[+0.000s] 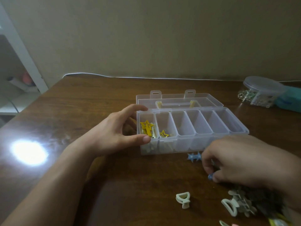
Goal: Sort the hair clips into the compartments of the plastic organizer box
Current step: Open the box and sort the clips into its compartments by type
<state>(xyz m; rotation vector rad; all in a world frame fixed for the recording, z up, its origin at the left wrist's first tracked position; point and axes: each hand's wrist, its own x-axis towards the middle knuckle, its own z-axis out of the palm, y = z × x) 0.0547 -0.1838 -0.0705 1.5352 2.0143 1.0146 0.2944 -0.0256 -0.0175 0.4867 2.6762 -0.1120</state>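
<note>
A clear plastic organizer box (211, 141) stands open mid-table, its lid (179, 97) laid back. The leftmost compartment holds yellow star clips (146, 127); the second holds another yellow star clip (163, 133); the others look empty. My left hand (114, 132) grips the box's left end, thumb on the front corner and fingers at the back. My right hand (244, 159) is in front of the box, fingers curled and pinching a small blue clip (210, 176). A blue star clip (193, 156) lies beside it. A pale green claw clip (183, 199) lies nearer me.
A pile of pale green and grey clips (239, 204) lies at the bottom right, partly under my right forearm. A lidded clear container (263, 90) and a teal object (288, 100) stand at the far right. A white cable (130, 77) runs along the table's back edge.
</note>
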